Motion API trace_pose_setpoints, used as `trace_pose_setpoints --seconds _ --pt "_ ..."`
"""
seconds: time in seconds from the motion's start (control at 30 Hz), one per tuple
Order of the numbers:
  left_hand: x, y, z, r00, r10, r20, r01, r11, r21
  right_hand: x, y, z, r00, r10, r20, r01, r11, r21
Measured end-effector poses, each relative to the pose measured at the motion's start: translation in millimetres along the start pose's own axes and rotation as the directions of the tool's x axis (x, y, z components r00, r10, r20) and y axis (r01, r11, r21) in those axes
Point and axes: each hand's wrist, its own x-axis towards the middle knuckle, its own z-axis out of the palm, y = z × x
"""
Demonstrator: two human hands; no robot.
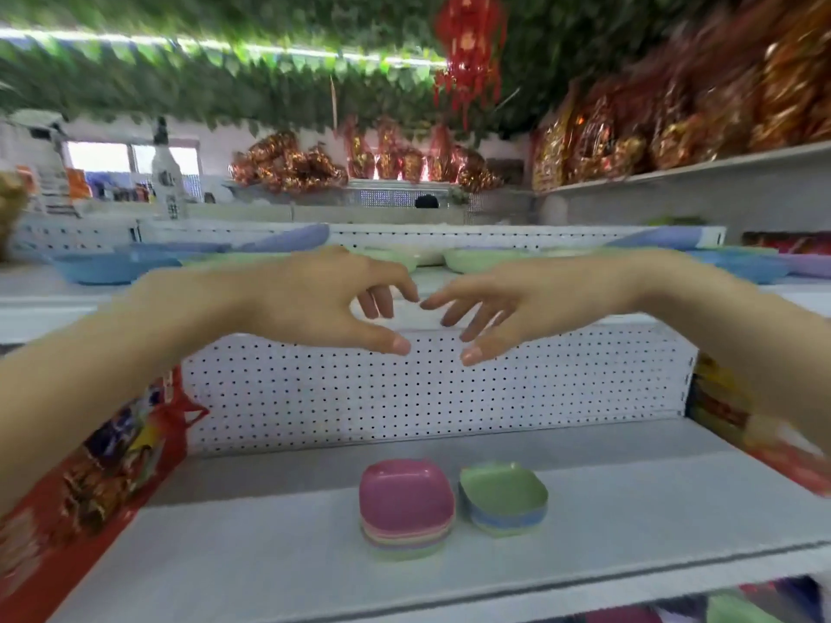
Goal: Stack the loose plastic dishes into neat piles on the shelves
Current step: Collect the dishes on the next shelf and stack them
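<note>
Presently both forearms reach forward at the level of the upper white metal shelf (54, 303). The frame is motion-blurred at the edges.

Left hand (314, 299): back of hand up, fingers loosely curled downward, thumb stretched out below them, nothing held. Right hand (521, 303): fingers relaxed and nearly straight, pointing left and down, nothing held. The two index fingertips come very close together in front of the shelf edge; I cannot tell whether they touch.

Loose dishes on the upper shelf, behind the hands:
- shallow blue plastic dish (108, 267), far left
- lilac plastic dish (288, 239), tilted, behind the blue one
- pale green plastic dish (476, 259), between the two hands
- second blue plastic dish (742, 265), far right, partly hidden by the right wrist

Lower grey shelf (270, 532), below the hands and in front of the white perforated back panel (404, 397):
- pile of small rounded-square plastic dishes with a pink one on top (404, 492); pastel layers beneath, green at the bottom
- shorter pile with a green dish on top (503, 490); blue beneath. It stands just beside the pink-topped pile, on its right, with a narrow gap between them.

Red printed packets (112, 465) lean at the left end of the lower shelf. Gold-and-red foil packs (674, 128) fill a high shelf on the right. A red lantern (470, 42) hangs among green leaf garlands (225, 83) overhead.
</note>
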Motion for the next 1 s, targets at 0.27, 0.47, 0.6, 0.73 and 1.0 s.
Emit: trace_pose_setpoints --seconds 0.27,0.47,0.6,0.73,1.0 --pt "33 -40 -40 0.989 -0.101 -0.113 0.105 0.994 0.035 8 16 -73 0.978 0.084 -0.193 -0.107 0.988 -0.11" --pt "64 -65 -28 0.977 -0.212 -0.034 0.211 0.977 -0.016 41 66 -92 0.963 0.159 -0.219 -0.211 0.948 -0.239" --pt "80 -71 -19 0.971 -0.238 -0.006 0.237 0.966 -0.101 57 96 -91 0.97 0.17 -0.174 -0.214 0.936 -0.281" --pt "91 -84 -13 0.972 -0.231 -0.034 0.226 0.968 -0.111 65 114 -91 0.975 0.093 -0.2 -0.141 0.96 -0.243" --pt "96 -84 -5 0.962 -0.235 -0.14 0.197 0.951 -0.239 84 138 -89 0.967 -0.043 -0.253 -0.002 0.984 -0.176"
